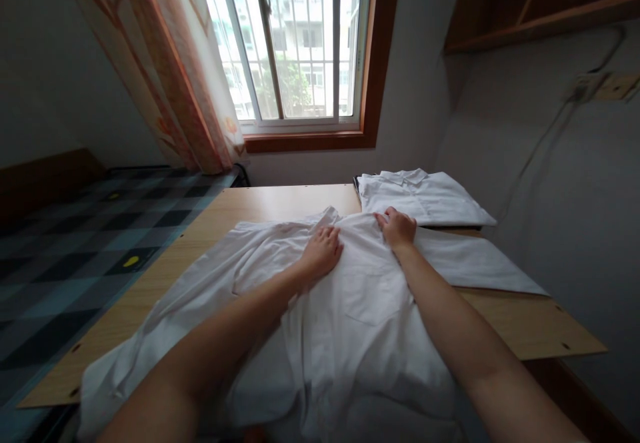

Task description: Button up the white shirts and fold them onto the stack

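Note:
A white shirt (373,290) with a chest pocket lies spread and rumpled on a wooden board, its near part reaching toward me. My left hand (324,251) rests on the cloth just below the collar (327,215), the fingers lying over it. At the shoulder on the right, my right hand (399,227) pinches the shirt's upper edge between thumb and fingers. One sleeve (475,260) stretches flat to the right, beyond my right forearm. The left side of the shirt is creased and partly hidden under my left forearm.
Folded white shirts (425,200) lie in a pile at the board's back right. The light wooden board (280,200) has a checked bed (65,250) along its left. Behind are a barred window (300,50) and a curtain (170,63); a cable (537,143) hangs on the right wall.

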The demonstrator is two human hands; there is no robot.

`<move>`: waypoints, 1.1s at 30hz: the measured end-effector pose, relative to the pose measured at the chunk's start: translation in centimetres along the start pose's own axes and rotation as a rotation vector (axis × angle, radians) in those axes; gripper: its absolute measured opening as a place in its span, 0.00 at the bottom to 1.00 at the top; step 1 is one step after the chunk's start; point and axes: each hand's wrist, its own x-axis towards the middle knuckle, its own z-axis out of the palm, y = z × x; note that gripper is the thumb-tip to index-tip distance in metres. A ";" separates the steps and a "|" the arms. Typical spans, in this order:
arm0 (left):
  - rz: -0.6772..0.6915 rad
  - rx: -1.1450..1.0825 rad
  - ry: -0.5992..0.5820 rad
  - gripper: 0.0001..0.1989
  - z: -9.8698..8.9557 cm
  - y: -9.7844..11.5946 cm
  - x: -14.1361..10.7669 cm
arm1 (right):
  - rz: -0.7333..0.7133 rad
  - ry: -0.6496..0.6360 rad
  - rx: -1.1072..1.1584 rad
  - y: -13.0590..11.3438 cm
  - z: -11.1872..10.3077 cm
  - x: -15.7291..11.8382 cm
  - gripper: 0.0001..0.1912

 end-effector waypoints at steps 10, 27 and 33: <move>-0.001 0.013 -0.214 0.34 0.0 -0.2 -1.8 | -0.014 0.028 -0.019 0.5 -1.2 0.2 0.18; -0.050 -0.032 0.116 0.30 0.9 -1.3 -1.5 | -0.517 -0.327 0.118 -7.5 1.4 -4.4 0.24; -0.177 0.031 -0.142 0.35 0.9 -1.4 -0.9 | -0.505 -0.407 0.028 -8.4 1.0 -3.4 0.27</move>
